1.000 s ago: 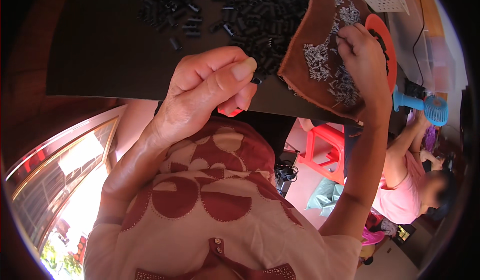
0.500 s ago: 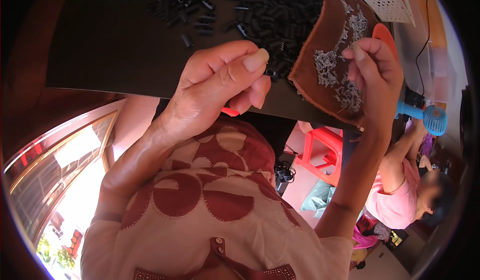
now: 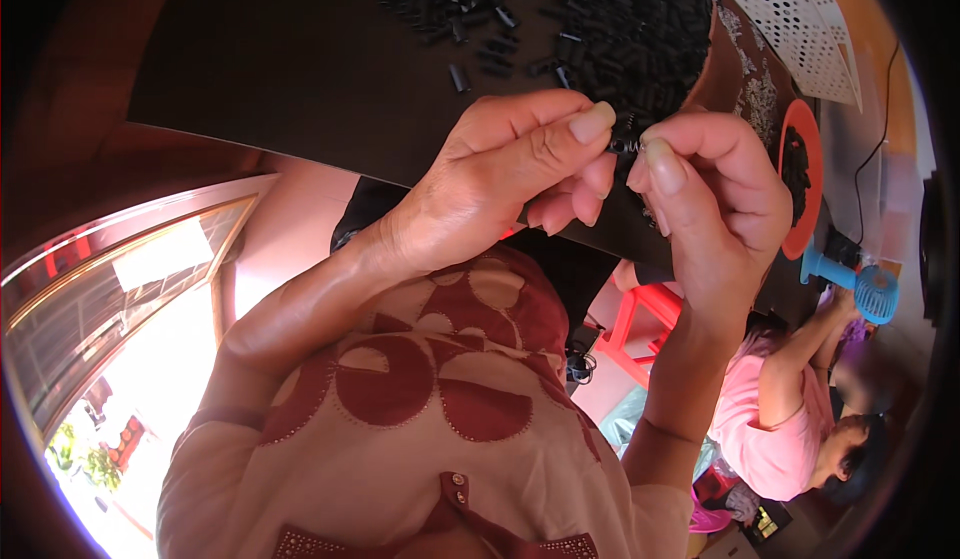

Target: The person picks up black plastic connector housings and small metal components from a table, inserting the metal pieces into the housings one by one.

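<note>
My left hand (image 3: 490, 169) is closed in a pinch on a small black cylindrical part (image 3: 617, 146), mostly hidden by the thumb and fingers. Beside it, my right hand (image 3: 720, 184) pinches a tiny metal spring (image 3: 634, 145) between thumb and forefinger. The spring is at the open end of the black part; whether it sits inside cannot be told. Beyond both hands, a heap of similar black parts (image 3: 640, 44) covers the far side of the dark table (image 3: 270, 79). Many small silvery springs (image 3: 762, 99) lie on a brown cloth (image 3: 722, 71) behind my right hand.
An orange-red dish (image 3: 812, 184) with black pieces stands right of my right hand. A white perforated basket (image 3: 785, 14) is at the far right. Also there are a small blue fan (image 3: 874, 295), a red stool (image 3: 640, 324) and a person in pink (image 3: 765, 419).
My right hand has come from over the springs on the cloth to meet my left hand, bringing a spring. The view has shifted, so the table things appear further right.
</note>
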A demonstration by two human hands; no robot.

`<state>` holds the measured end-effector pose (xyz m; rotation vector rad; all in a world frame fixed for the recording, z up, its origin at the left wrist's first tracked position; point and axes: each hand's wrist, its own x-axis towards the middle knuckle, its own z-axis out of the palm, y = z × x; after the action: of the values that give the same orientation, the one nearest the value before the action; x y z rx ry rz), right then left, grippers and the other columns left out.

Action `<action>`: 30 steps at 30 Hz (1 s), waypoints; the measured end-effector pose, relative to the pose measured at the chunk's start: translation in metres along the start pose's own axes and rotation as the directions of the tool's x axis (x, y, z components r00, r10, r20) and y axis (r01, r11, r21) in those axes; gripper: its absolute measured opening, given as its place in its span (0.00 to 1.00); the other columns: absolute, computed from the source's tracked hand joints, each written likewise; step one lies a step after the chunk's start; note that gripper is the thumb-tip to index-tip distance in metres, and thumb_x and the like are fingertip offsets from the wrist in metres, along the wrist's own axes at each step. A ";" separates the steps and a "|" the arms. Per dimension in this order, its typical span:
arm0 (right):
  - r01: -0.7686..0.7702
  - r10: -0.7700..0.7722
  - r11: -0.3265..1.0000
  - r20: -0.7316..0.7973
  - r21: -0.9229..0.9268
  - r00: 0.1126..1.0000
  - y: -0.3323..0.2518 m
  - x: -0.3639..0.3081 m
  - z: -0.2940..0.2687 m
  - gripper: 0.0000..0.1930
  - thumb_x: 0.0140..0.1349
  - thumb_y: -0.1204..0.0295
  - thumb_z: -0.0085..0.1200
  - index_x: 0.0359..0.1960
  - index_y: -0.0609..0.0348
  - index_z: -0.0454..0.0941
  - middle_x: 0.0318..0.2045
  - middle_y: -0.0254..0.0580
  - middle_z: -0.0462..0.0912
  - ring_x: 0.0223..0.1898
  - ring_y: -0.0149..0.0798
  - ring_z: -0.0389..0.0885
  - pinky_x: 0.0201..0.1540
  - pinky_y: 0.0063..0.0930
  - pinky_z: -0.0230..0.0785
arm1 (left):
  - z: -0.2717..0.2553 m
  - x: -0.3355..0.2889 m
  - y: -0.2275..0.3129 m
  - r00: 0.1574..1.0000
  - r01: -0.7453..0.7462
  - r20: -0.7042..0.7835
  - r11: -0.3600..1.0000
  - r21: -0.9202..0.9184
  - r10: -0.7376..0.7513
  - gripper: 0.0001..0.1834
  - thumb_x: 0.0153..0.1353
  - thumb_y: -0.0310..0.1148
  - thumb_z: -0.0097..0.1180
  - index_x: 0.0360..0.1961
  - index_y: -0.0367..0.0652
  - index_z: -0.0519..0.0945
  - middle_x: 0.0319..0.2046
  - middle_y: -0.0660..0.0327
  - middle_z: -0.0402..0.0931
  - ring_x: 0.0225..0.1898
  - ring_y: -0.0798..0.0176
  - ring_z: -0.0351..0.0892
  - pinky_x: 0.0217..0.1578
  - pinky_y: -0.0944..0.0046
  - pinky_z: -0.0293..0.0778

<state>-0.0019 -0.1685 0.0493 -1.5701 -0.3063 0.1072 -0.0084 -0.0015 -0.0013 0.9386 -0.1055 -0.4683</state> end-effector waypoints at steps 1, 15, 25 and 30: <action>0.002 -0.001 0.999 -0.007 0.035 1.000 0.001 -0.001 0.003 0.05 0.61 0.78 0.54 0.38 0.65 0.76 0.27 0.35 0.78 0.23 0.19 0.68 0.24 0.12 0.57 | -0.001 0.001 0.000 1.000 -0.005 0.017 1.000 0.009 0.005 0.20 0.71 0.44 0.42 0.41 0.36 0.74 0.23 0.58 0.73 0.22 0.69 0.67 0.23 0.72 0.64; 0.227 -0.207 0.932 0.098 -0.284 0.973 0.009 0.002 0.004 0.06 0.59 0.85 0.54 0.39 0.69 0.74 0.27 0.36 0.75 0.26 0.20 0.70 0.27 0.11 0.61 | -0.004 0.003 0.004 0.996 -0.034 0.080 0.998 0.055 0.030 0.20 0.71 0.45 0.43 0.30 0.40 0.74 0.23 0.64 0.73 0.23 0.75 0.66 0.25 0.74 0.63; 0.264 -0.154 0.698 0.220 -0.666 0.963 0.020 0.072 -0.012 0.04 0.59 0.80 0.55 0.35 0.63 0.76 0.25 0.35 0.74 0.25 0.27 0.70 0.29 0.20 0.63 | -0.005 0.004 0.008 0.987 -0.017 0.162 1.000 0.011 0.015 0.18 0.68 0.38 0.47 0.23 0.38 0.71 0.18 0.63 0.70 0.20 0.75 0.61 0.22 0.72 0.59; 0.379 -0.142 0.459 0.355 -0.804 0.924 0.030 0.106 0.005 0.03 0.56 0.75 0.55 0.32 0.61 0.76 0.27 0.42 0.75 0.28 0.45 0.77 0.30 0.34 0.68 | -0.006 0.005 0.004 0.980 -0.067 0.186 0.998 -0.010 0.068 0.18 0.69 0.38 0.45 0.23 0.39 0.70 0.18 0.65 0.68 0.20 0.76 0.60 0.21 0.71 0.57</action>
<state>0.1025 -0.1358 0.0326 -2.5144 -0.9122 -0.1391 -0.0012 0.0031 -0.0022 0.8833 -0.3050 -0.4924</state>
